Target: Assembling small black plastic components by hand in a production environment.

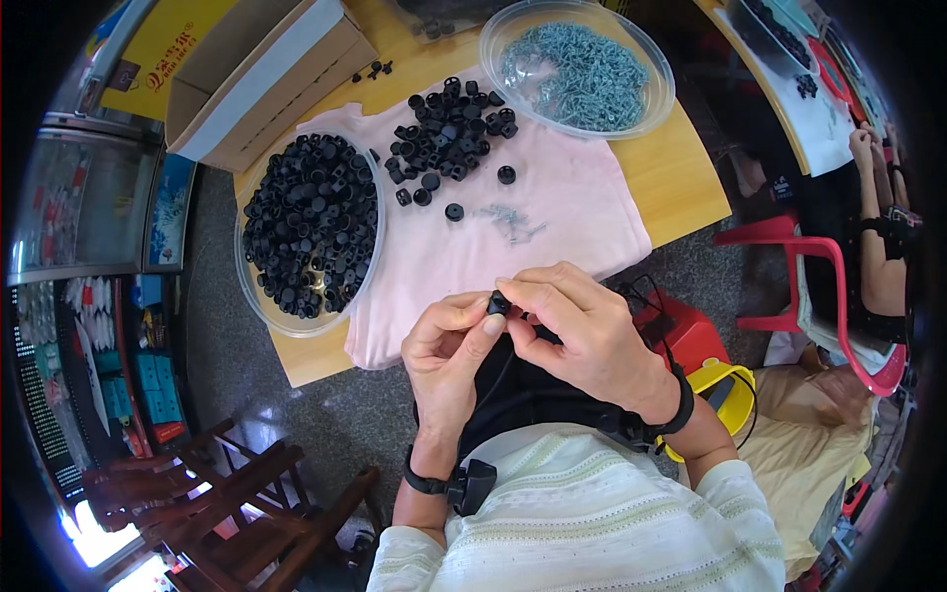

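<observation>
Above my lap, at the near edge of a pink cloth [582, 207], my left hand [446, 350] pinches a small black plastic part [499, 304] between thumb and fingers. My right hand [589, 335] meets it from the other side, its index fingertip on the part and its other fingers curled. Whether anything else sits in the right fingers is hidden. Beyond my hands, a heap of black caps and fittings [449, 133] lies on the cloth. A few loose caps [454, 211] and a small scatter of screws [515, 223] are nearer.
A round clear tub [379, 247] full of black parts stands at left. Another clear tub [663, 104] with silvery screws is at the far right of the table [695, 178]. A cardboard box [266, 89] stands far left. Another person's arm [873, 187] and a red chair [838, 286] are at right.
</observation>
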Motion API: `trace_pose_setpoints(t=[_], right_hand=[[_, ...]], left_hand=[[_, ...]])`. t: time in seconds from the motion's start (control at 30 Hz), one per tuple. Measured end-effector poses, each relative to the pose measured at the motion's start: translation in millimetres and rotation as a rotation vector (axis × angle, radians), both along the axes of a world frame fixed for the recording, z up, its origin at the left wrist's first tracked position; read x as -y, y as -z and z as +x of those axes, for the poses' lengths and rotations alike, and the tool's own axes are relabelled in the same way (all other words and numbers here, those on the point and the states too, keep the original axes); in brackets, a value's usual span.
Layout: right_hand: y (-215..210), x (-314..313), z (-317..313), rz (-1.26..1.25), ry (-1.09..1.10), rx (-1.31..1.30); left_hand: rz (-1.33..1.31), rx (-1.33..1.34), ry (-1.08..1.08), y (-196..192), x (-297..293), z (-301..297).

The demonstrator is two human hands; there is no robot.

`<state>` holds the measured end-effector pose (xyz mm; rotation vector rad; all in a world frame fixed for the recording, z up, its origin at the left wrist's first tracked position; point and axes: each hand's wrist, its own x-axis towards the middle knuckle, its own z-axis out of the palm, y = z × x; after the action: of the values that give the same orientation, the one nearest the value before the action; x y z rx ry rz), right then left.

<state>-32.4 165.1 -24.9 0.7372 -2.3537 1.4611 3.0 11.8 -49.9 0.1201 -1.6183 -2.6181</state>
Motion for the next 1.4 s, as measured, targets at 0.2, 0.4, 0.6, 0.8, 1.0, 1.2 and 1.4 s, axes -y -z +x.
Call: trace_pose_setpoints(t=[0.2,0.4,0.6,0.8,1.0,1.2,1.4], right_hand=[[7,-1,-1,0.079,0.014,-0.109],[12,2,1,0.081,0.04,-0.19],[3,-4,-14,0.116,0.037,-0.127],[-64,-26,-105,0.054,0.129,-0.142],[-143,-29,-215,0.175,0.432,-0.031],[-106,-38,-260,0.33,0.413,-0.257],[-62,-23,-145,0.26,-0.017,-0.027]], left_hand=[[0.086,0.08,-0.007,0,-6,2],[0.183,0.107,-0.052,0,-14,3],[0.045,0.035,-0.039,4,-15,-3],[-0.57,-0.067,-0.139,-1,9,-36],[-0.988,-0.061,-0.221,2,9,-68],[-1.067,-0.045,-0.246,13,3,-77],[-0.827,-0.144,-0.235,13,11,-68]])
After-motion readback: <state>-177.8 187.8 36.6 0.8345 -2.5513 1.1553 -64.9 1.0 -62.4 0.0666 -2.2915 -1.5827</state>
